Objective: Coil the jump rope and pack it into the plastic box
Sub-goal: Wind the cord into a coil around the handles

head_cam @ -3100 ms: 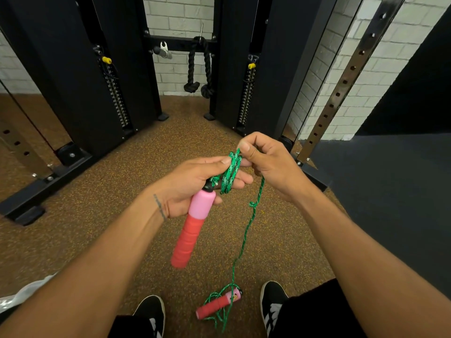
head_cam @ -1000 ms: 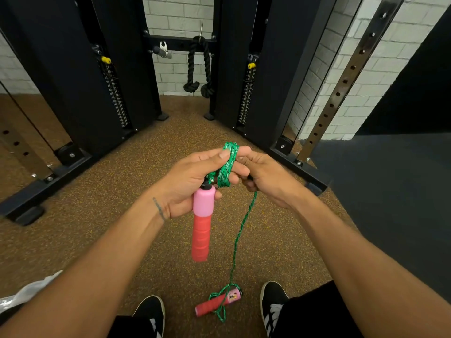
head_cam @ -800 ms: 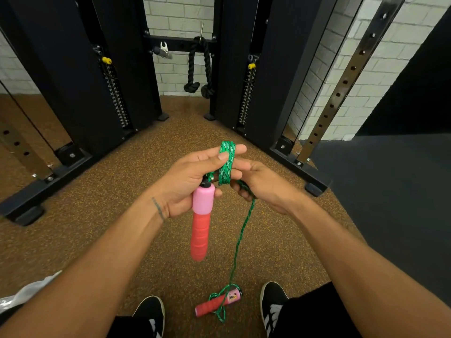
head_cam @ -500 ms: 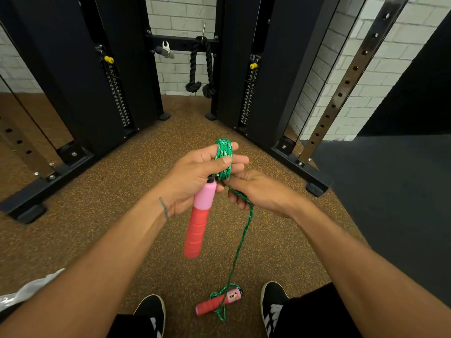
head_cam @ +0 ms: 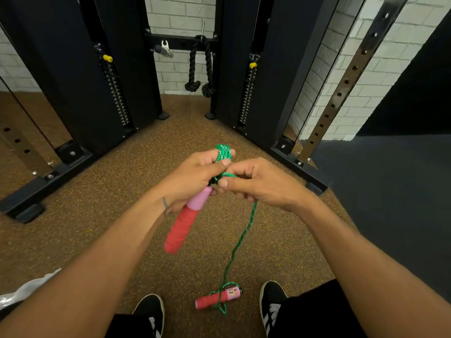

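Observation:
My left hand (head_cam: 192, 176) grips the pink and red handle (head_cam: 185, 220) of the jump rope, with a coil of green rope (head_cam: 223, 152) wound around its fingers. My right hand (head_cam: 258, 184) pinches the green rope right beside the coil, touching the left hand. From there the loose rope (head_cam: 240, 242) hangs down to the second pink and red handle (head_cam: 218, 298), which lies on the brown floor between my shoes. A clear plastic thing (head_cam: 26, 289) shows at the lower left edge; I cannot tell whether it is the box.
Black weight-stack towers (head_cam: 78, 76) (head_cam: 263, 76) of a cable machine stand ahead on both sides, with base rails (head_cam: 48, 176) on the floor. A black rope attachment (head_cam: 200, 67) hangs at the back. A dark mat (head_cam: 390, 196) covers the floor at right.
My right hand has carried the rope around the coil on my left fingers, dropping below and coming back up beside it. The coil has grown. The floor handle stays put.

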A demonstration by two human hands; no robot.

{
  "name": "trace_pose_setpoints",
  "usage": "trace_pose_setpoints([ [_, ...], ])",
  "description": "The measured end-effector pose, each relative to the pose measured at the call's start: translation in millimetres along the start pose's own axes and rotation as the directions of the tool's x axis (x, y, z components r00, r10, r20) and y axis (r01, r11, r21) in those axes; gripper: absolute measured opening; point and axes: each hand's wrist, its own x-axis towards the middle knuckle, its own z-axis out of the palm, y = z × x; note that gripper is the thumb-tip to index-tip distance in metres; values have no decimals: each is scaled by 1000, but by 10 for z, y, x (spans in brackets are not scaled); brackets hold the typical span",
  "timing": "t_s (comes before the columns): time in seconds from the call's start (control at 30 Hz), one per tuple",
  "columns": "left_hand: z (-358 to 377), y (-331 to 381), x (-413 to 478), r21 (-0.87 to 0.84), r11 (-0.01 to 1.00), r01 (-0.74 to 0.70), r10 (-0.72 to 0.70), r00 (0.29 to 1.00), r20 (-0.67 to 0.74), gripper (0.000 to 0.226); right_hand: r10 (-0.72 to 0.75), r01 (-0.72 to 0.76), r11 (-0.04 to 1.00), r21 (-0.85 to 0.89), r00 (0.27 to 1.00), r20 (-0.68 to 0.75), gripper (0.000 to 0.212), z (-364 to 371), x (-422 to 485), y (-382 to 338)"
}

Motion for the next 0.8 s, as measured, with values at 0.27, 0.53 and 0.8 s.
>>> trace_pose_setpoints([
  [0.27, -12, 50, -50, 81, 993, 86, -94, 991, 100, 29, -114, 146, 977, 156, 973, -201, 15, -155, 25, 3],
  [0.53, -100, 76, -61, -165, 969, 186, -104, 906, 410, 77, -70, 146, 966, 213, 942, -329, 17, -219, 127, 80],
  [0.8, -104, 73, -48, -388, 912, 135, 68, 882, 466, 82, 111, -30, 919, 394, 976, -186, 28, -107, 174, 220],
])
